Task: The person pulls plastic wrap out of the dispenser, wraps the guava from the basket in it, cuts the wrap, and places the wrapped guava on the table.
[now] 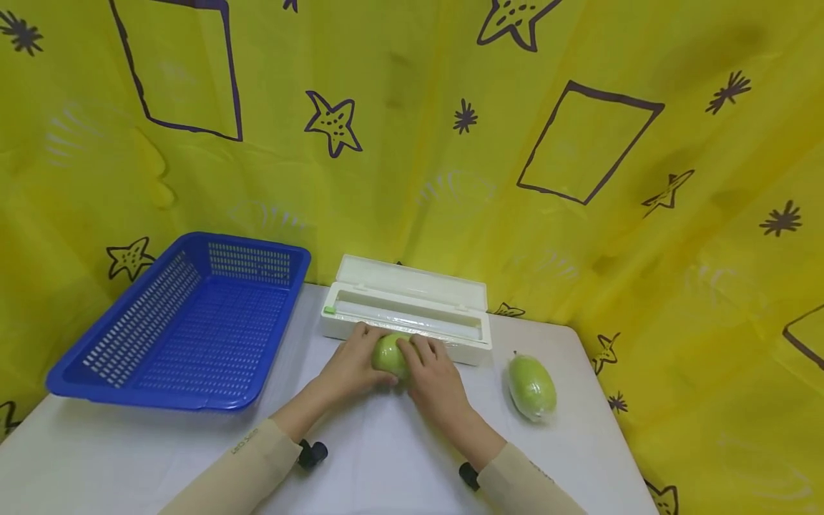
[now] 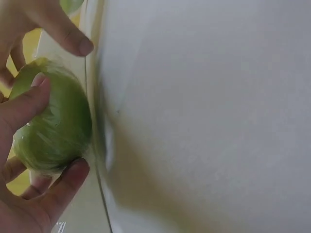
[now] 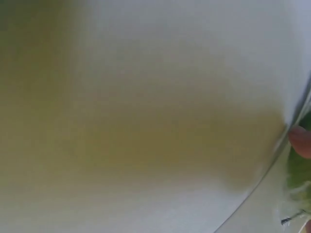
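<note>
A green oval fruit (image 1: 389, 356) in clear cling film is held between both hands at the front edge of the white cling film dispenser (image 1: 470, 353). My left hand (image 1: 352, 363) grips it from the left; in the left wrist view its digits curl round the wrapped fruit (image 2: 58, 116). From the right, my right hand (image 1: 438, 375) has bent fingers on the fruit, while one of its digits points clear of it in the left wrist view. At the right wrist view's edge, a fingertip (image 3: 302, 141) presses the fruit, whose short stem (image 3: 291, 217) shows.
Another film-wrapped green fruit (image 1: 531, 388) lies to the right on the white tabletop (image 1: 386, 458). The dispenser's lid (image 1: 412, 280) stands raised over a film roll (image 1: 405, 319). At the left is a blue plastic basket (image 1: 199, 343). A yellow patterned curtain (image 1: 412, 193) hangs behind.
</note>
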`<state>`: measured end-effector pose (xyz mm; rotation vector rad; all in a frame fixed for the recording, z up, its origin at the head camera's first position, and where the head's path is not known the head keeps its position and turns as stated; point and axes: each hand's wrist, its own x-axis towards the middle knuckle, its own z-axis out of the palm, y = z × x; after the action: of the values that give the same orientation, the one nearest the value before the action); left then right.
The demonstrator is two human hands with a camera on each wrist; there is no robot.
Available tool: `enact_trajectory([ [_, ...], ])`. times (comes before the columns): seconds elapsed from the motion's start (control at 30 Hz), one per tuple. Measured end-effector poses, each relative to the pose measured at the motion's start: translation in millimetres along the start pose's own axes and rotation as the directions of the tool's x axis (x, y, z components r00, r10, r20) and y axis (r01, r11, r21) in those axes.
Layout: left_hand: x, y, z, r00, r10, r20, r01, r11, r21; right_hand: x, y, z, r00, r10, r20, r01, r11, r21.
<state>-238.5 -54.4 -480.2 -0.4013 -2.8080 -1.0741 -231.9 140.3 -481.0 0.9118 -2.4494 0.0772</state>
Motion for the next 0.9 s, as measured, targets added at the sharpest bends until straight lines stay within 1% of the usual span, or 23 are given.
enact_trajectory([
  [0.1,-1.2,-2.4,-0.1,1.000,-0.004,-0.011,0.003,1.000,-0.024,3.4,0,5,0.999,-0.011,-0.030,0.011,1.000,-0.008],
  [0.2,-2.4,-5.2,-0.3,1.000,0.006,-0.029,-0.007,0.999,-0.045,7.7,-1,10,0.997,-0.035,-0.069,0.031,0.998,-0.055],
  [0.37,-4.9,-14.9,2.0,0.996,0.048,-0.069,-0.055,0.994,-0.097,16.3,-5,14,0.988,-0.082,-0.130,0.063,0.988,-0.143],
  [0.43,-6.6,-18.4,2.4,0.994,0.066,-0.084,-0.075,0.990,-0.119,19.1,-7,12,0.988,-0.090,-0.122,0.071,0.985,-0.157],
  [0.53,-11.5,-19.6,1.0,0.995,0.053,-0.083,-0.064,0.989,-0.131,21.4,-9,7,0.994,-0.077,-0.079,0.065,0.987,-0.147],
  [0.6,-15.9,-17.7,-0.3,0.995,0.051,-0.090,-0.059,0.994,-0.096,21.5,-10,4,0.997,-0.056,-0.057,0.049,0.992,-0.116],
  [0.67,-20.3,-14.4,-0.9,0.992,0.058,-0.113,-0.060,0.998,-0.018,21.0,-10,3,0.998,-0.035,-0.047,0.031,0.996,-0.087],
  [0.73,-23.7,-9.8,-1.6,0.984,0.099,-0.145,-0.091,0.994,0.062,20.7,-10,2,0.999,-0.016,-0.046,0.013,0.998,-0.063],
  [0.8,-25.9,-3.9,-2.1,0.973,0.161,-0.167,-0.139,0.981,0.137,20.3,-9,2,0.999,-0.004,-0.044,0.002,0.999,-0.054],
  [0.83,-26.6,-0.4,-2.1,0.966,0.192,-0.171,-0.165,0.974,0.157,20.2,-9,3,0.999,0.006,-0.041,-0.008,0.999,-0.046],
  [0.9,-27.0,6.4,-1.7,0.959,0.234,-0.160,-0.203,0.961,0.189,20.1,-8,2,0.999,0.031,-0.033,-0.032,0.999,-0.023],
])
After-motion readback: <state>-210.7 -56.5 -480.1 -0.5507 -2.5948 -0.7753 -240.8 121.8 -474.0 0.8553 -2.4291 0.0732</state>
